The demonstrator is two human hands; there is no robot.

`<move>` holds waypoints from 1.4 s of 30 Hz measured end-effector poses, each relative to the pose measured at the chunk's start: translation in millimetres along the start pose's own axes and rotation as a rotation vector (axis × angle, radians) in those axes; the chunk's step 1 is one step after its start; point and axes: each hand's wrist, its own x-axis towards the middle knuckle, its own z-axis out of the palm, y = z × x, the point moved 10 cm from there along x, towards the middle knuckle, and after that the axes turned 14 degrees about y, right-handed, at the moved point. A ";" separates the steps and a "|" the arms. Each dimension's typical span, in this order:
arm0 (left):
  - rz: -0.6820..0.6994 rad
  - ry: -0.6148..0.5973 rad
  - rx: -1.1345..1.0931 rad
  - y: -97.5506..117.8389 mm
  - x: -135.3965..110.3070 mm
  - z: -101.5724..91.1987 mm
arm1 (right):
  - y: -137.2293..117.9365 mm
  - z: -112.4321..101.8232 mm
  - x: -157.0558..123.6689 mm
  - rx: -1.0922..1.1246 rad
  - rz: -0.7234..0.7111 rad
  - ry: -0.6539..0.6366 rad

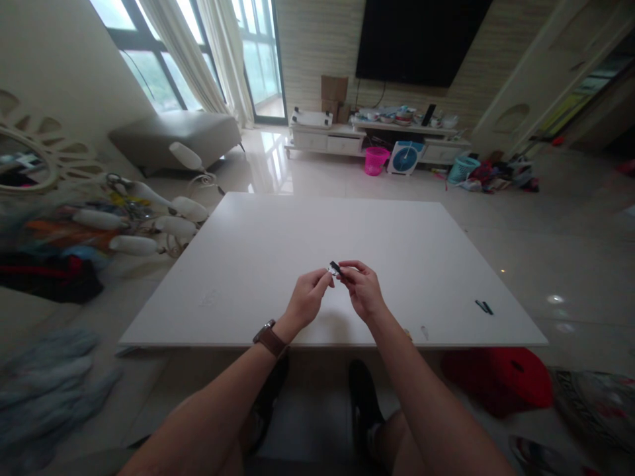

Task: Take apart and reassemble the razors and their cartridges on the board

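Note:
Above the white table (317, 231), my two hands meet near the middle. My left hand (308, 295), with a brown-strapped watch (270, 338) on its wrist, is closed on a small silvery-white piece (331, 270). My right hand (362, 287) pinches a small black piece (335, 266) that touches the silvery one. Whether the two pieces are joined I cannot tell; they are too small to name. Two short dark green sticks (484, 307) lie on the table at the right. A small clear item (424, 332) is by the near edge, right of my forearm.
Faint clear pieces (208, 298) lie at the table's left. A lamp with white shades (173, 226) stands against the left side. Under the near right corner is a red stool (516, 377). Beyond the table are a pink basket (376, 161) and a blue fan (405, 157).

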 end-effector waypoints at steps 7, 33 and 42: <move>0.045 -0.021 0.093 1.3 -0.8 6.2 | 0.5 3.6 0.0 -0.019 -0.031 -0.043; 0.042 0.007 0.120 0.7 -0.7 3.5 | -2.9 0.4 1.1 0.003 -0.098 0.011; 0.051 -0.013 0.135 -1.4 -0.9 4.9 | -5.0 0.8 2.4 -0.071 -0.144 -0.021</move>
